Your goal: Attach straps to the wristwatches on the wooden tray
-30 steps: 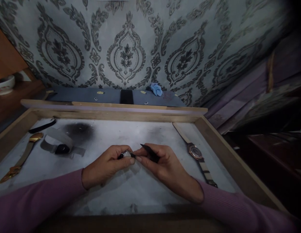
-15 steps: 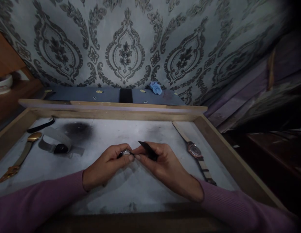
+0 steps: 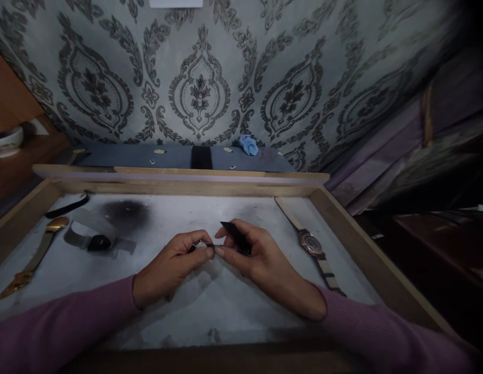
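Note:
Over the middle of the white-bottomed wooden tray, my left hand is closed around a small watch with a shiny case, its thumb at the case's right edge. My right hand meets it there, thumb tip against something thin and dark at the watch's side. A flat black strip with a pointed end sticks up out of my right fingers. I cannot tell whether this strip is joined to the watch. My fingers hide much of both things.
The wooden tray has raised sides. At right lies a watch with a pale strap. On the left are a gold watch, a grey-banded watch and a black strap. A blue crumpled cloth sits behind.
My right index finger has lifted away from the watch's side, while the thumb stays there. The black strip has shifted slightly. The view has tilted up a little.

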`<action>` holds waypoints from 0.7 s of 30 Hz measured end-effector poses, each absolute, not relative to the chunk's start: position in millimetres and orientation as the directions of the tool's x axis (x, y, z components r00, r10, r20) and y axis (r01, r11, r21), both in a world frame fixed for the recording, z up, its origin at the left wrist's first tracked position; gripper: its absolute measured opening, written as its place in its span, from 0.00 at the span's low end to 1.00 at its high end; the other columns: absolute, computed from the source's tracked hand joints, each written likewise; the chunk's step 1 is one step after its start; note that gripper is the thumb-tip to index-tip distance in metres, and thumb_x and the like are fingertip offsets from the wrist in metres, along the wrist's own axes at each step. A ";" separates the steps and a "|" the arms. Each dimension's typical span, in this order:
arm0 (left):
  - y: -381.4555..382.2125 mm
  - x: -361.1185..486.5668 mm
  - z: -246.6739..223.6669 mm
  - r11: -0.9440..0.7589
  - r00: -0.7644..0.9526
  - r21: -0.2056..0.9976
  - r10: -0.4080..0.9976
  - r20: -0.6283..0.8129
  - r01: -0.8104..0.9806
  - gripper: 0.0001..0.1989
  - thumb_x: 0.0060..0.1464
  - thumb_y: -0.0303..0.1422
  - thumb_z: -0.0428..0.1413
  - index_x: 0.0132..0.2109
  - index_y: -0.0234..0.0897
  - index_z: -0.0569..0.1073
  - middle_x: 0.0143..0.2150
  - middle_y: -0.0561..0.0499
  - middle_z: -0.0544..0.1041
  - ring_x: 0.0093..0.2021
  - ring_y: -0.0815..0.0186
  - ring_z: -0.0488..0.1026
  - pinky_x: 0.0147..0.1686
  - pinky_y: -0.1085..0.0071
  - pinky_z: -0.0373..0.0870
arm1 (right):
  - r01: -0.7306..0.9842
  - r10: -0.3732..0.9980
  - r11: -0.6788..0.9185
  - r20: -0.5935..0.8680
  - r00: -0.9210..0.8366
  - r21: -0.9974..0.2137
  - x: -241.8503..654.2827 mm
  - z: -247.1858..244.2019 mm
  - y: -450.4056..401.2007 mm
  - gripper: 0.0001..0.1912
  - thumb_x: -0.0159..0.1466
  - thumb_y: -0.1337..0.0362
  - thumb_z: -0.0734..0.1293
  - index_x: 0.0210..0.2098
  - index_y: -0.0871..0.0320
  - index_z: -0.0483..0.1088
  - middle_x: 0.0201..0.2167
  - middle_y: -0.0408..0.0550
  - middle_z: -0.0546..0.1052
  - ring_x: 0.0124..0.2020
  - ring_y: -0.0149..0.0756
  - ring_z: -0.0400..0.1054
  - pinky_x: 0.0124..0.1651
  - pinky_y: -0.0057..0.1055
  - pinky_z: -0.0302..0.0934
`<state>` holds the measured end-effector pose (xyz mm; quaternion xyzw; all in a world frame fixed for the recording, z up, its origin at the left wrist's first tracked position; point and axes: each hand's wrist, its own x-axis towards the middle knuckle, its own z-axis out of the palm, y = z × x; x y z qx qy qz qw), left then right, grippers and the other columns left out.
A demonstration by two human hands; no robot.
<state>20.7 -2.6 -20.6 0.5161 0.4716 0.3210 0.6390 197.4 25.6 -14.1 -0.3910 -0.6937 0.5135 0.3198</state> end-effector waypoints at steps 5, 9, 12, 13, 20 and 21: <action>-1.1 17.9 -18.0 0.260 0.323 0.964 0.909 -0.262 0.051 0.11 0.54 0.39 0.52 0.30 0.37 0.64 0.19 0.62 0.54 0.20 0.74 0.47 0.19 0.77 0.45 | 0.276 0.847 0.173 0.000 -0.531 -0.945 204.0 -5.6 30.9 0.17 0.67 0.52 0.58 0.32 0.59 0.64 0.22 0.38 0.61 0.20 0.26 0.56 0.23 0.24 0.53; -0.1 17.1 -17.8 0.265 0.326 0.962 0.905 -0.273 0.068 0.10 0.55 0.38 0.52 0.30 0.37 0.64 0.18 0.63 0.53 0.20 0.74 0.45 0.20 0.76 0.44 | 0.526 0.850 0.403 0.093 -0.519 -0.749 213.6 -14.5 41.0 0.18 0.71 0.59 0.51 0.32 0.60 0.66 0.24 0.44 0.68 0.26 0.32 0.63 0.31 0.30 0.57; -0.7 17.5 -16.8 0.265 0.326 0.961 0.904 -0.275 0.075 0.10 0.55 0.37 0.51 0.29 0.37 0.64 0.18 0.63 0.53 0.19 0.74 0.44 0.19 0.75 0.43 | 0.645 0.826 0.503 0.098 -0.556 -0.576 218.0 -27.9 45.3 0.13 0.66 0.72 0.55 0.46 0.62 0.66 0.37 0.52 0.73 0.35 0.37 0.68 0.39 0.34 0.61; -1.0 17.6 -16.6 0.263 0.321 0.962 0.907 -0.273 0.074 0.10 0.55 0.37 0.51 0.29 0.37 0.64 0.18 0.63 0.53 0.19 0.74 0.44 0.20 0.75 0.43 | 0.676 0.818 0.518 0.074 -0.570 -0.524 218.5 -31.5 45.6 0.16 0.63 0.76 0.55 0.47 0.62 0.66 0.38 0.53 0.73 0.37 0.38 0.68 0.40 0.34 0.61; -0.7 16.6 -19.5 0.260 0.320 0.965 0.911 -0.259 0.040 0.10 0.55 0.37 0.52 0.30 0.37 0.64 0.18 0.63 0.52 0.19 0.74 0.45 0.19 0.75 0.43 | 0.655 0.753 0.642 0.167 -0.636 -0.399 218.4 -26.1 40.5 0.25 0.51 0.81 0.58 0.46 0.63 0.69 0.41 0.57 0.72 0.44 0.46 0.64 0.48 0.46 0.60; -0.3 16.9 -19.5 0.261 0.315 0.965 0.914 -0.257 0.030 0.10 0.55 0.38 0.52 0.30 0.37 0.64 0.18 0.63 0.52 0.19 0.74 0.45 0.19 0.75 0.42 | 0.606 0.741 0.644 0.185 -0.646 -0.467 218.8 -21.2 38.8 0.24 0.51 0.80 0.59 0.47 0.63 0.69 0.43 0.57 0.72 0.45 0.46 0.64 0.49 0.46 0.60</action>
